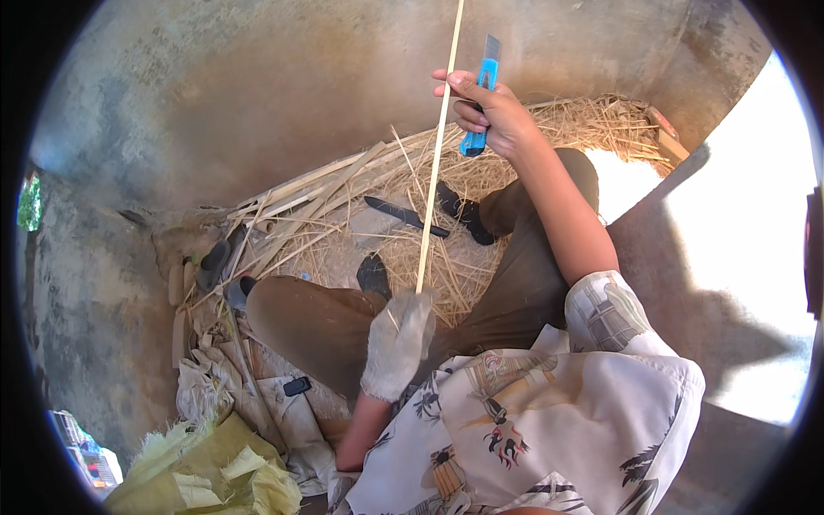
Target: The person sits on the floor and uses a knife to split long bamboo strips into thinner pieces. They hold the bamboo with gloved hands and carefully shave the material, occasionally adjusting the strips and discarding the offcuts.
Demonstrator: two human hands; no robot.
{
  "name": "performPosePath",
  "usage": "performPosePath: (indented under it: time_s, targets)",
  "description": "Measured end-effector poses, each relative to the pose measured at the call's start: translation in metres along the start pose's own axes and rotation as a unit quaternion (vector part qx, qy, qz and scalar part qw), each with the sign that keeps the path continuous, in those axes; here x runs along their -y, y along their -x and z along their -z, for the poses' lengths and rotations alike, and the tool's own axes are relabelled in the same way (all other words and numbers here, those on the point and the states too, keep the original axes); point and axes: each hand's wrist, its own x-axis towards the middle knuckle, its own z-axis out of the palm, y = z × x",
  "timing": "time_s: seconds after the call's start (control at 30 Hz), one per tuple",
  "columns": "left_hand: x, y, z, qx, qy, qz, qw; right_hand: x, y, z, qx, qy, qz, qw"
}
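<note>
A long, thin, pale strip of bamboo or wood (pixel 434 176) rises from my lap past the top of the view, tilted slightly right. My left hand (pixel 399 339), in a whitish glove, is closed around its lower end. Higher up, my bare right hand (pixel 491 107) pinches the strip between thumb and fingertips. That same hand also holds a blue utility knife (pixel 482 99) against the palm, its blade out and pointing up. On the ground between my feet lies a knife with a dark blade (pixel 406 216), apart from both hands.
Shavings (pixel 584 124) and several long split strips (pixel 330 176) lie along the concrete wall (pixel 257 94). Shoes (pixel 215 262) stand at the left. A yellowish sack (pixel 206 472) and a small dark object (pixel 297 386) on pale cloth lie at lower left. Strong sunlight enters at right.
</note>
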Motion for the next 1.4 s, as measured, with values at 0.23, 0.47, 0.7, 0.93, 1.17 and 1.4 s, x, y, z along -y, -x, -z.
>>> performPosePath:
  time_s: [0.23,0.47,0.7,0.93,1.17,1.4]
  targets:
    - [-0.05,-0.062,-0.004,0.065,0.005,-0.07,0.995,-0.006,-0.014,0.011,0.007,-0.086,0.041,0.995]
    - [-0.047,-0.07,-0.018,0.089,0.07,-0.043,0.993,0.005,-0.013,0.032,-0.03,-0.085,0.071,0.993]
    - [-0.03,-0.065,-0.02,0.06,0.019,-0.038,0.997,0.007,-0.014,0.042,-0.048,-0.117,0.076,0.989]
    - [-0.022,-0.067,-0.016,0.102,0.021,-0.065,0.992,0.005,-0.017,0.047,-0.019,-0.134,0.07,0.988]
    - [-0.014,-0.068,-0.015,0.085,0.072,-0.021,0.994,0.005,-0.016,0.041,-0.092,-0.15,0.053,0.983]
    - [-0.016,-0.067,-0.018,0.096,0.064,-0.029,0.993,0.003,-0.019,0.049,-0.107,-0.16,0.044,0.98]
